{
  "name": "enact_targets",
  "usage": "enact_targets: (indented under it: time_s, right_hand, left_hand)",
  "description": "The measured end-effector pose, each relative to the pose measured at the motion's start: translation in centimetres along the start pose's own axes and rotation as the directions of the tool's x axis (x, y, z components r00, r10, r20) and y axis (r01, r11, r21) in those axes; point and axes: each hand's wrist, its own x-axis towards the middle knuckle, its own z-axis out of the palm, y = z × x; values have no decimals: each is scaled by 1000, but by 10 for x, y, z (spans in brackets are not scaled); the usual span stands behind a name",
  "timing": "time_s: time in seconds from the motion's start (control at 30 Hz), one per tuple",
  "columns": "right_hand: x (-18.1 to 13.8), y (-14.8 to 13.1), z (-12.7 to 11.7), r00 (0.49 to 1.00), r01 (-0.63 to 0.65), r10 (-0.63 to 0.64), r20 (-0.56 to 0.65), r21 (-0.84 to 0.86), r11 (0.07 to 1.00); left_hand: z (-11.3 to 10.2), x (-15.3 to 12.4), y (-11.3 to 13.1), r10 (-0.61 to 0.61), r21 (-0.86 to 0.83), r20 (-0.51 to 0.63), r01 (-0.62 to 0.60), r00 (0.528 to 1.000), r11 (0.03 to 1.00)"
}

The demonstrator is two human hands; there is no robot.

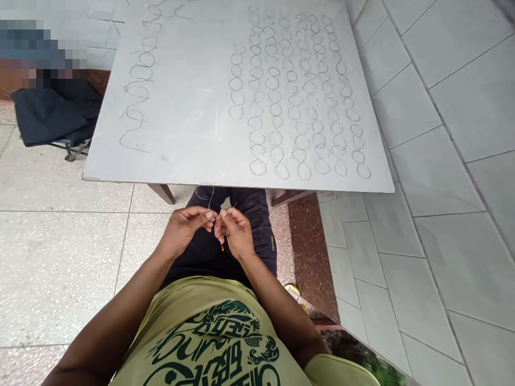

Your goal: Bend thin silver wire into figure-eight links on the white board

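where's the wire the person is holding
In the head view, the wire is held between the left hand and right hand, just left of centre, over the dark trousers, by the table.

So my table (193,123) is a plain grey top across the upper middle of the frame. Thin dark figure-eight loops (295,96) sit in columns toward upper right, and some looser squiggly strands (138,81) lie upper left.

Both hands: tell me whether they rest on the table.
No, the left hand and right hand pinch wire over the lap, off the table.
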Motion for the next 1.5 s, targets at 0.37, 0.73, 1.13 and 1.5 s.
enact_targets:
  time_s: [0.37,0.73,1.13,1.5]
  right_hand:
    - [1,-8,-9,997,16,-17,75,16,1000]
    - [1,-4,-7,998,59,-60,33,16,998]
    - [-6,-3,-15,996,41,-49,76,94,995]
    - [-11,-10,-9,992,-49,33,124,128,991]
  left_hand:
    - [-6,-1,5,-127,-177,139,150,982,973]
    - [-1,-5,2,-50,-117,69,58,996,991]
    - [-1,0,14,7,-273,-73,-27,997,962]
    - [0,0,13,9,-507,67,26,998,862]
